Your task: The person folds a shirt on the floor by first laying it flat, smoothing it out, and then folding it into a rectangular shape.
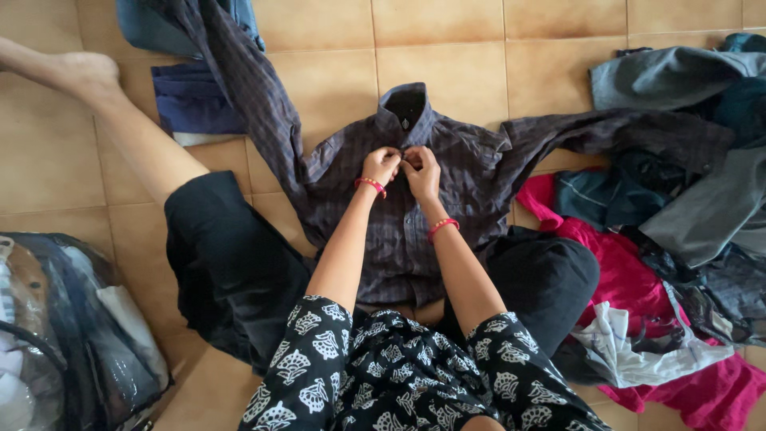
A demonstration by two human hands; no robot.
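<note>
A dark purple checked shirt (471,172) lies spread face-up on the tiled floor in front of me, collar away from me, sleeves stretched out to both sides. My left hand (381,164) and my right hand (420,169) meet at the upper chest of the shirt, just below the collar. Both pinch the front placket between closed fingers. Each wrist wears a red bangle. I sit on the floor with my legs apart, in black trousers and a black-and-white printed top.
A heap of clothes (686,199) fills the right side, with a magenta garment (630,271) and a white cloth. A clear plastic bag (72,335) sits at the lower left. Folded blue clothes (191,100) lie at the top left by my leg.
</note>
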